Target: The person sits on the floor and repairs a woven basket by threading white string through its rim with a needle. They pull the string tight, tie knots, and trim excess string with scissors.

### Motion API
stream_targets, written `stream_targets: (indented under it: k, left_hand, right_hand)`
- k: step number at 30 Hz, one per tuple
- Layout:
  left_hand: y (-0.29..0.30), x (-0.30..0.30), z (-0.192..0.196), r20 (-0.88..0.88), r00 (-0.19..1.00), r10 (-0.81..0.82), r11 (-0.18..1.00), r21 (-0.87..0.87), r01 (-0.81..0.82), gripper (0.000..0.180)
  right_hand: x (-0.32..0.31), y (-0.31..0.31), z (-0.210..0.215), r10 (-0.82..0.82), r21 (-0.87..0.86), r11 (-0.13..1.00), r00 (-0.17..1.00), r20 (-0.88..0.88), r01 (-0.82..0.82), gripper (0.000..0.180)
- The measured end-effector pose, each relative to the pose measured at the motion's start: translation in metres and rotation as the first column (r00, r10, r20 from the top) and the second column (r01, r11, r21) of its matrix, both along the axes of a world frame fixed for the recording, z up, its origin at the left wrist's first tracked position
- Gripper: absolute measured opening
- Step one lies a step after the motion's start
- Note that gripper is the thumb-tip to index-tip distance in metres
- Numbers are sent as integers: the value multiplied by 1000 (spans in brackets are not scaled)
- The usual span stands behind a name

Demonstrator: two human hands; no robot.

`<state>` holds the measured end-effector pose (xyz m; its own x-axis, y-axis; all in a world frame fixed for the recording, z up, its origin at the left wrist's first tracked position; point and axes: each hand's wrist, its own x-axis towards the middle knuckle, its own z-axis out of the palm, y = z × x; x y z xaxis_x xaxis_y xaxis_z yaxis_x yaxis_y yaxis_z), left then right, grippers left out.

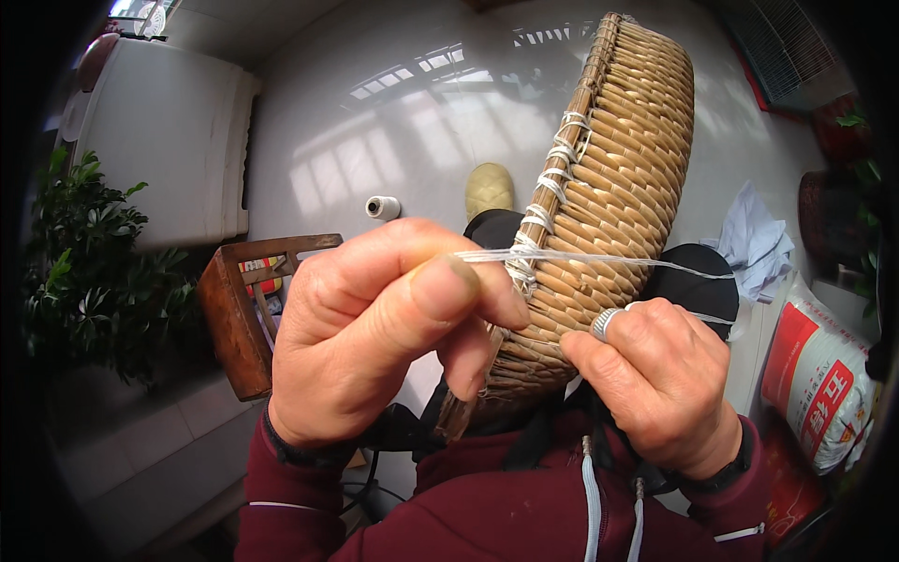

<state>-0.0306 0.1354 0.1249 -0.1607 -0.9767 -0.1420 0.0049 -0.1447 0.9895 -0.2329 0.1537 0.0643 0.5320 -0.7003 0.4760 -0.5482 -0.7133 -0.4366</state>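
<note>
A woven straw basket [627, 159] is tilted on its side across my lap, its rim to the left. White thread is wrapped in several loops [552, 178] around that rim. My left hand [375, 318] is in front of the rim, thumb and forefinger pinching strands of white thread [581, 257] that stretch rightward across the basket. Against the basket's lower right side, my right hand [655, 375] is closed, a ring on one finger. A second length of thread shows beside its knuckles; what its curled fingers hold is hidden.
A thread spool [382, 208] is on the pale floor beyond my left hand. To the left are a wooden stool [234, 323], a leafy plant [94, 253] and a white cabinet [169, 140]. Crumpled pale paper [754, 239] and a red-and-white sack [819, 375] lie at the right.
</note>
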Motion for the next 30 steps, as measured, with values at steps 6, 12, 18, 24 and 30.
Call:
stream_targets:
  k: [6,12,18,24,30]
  left_hand:
    - [1,1,-4,-28,1000,-11,1000,-15,10,36]
    - [5,7,-8,-69,997,-19,1000,-2,19,33]
    - [5,16,-10,-145,987,-62,998,13,64,33]
    - [2,7,-7,-157,987,-45,999,19,48,33]
    - [3,-4,-2,-14,1000,-24,1000,9,24,41]
  right_hand:
    - [3,-2,-8,-4,-38,999,998,60,6,22]
    - [6,3,-17,23,-6,1000,991,131,-23,13]
    - [9,2,-21,24,16,1000,989,148,-27,6]
    - [7,1,-15,121,128,982,983,138,-138,20]
    - [13,0,4,172,173,970,985,19,-173,20]
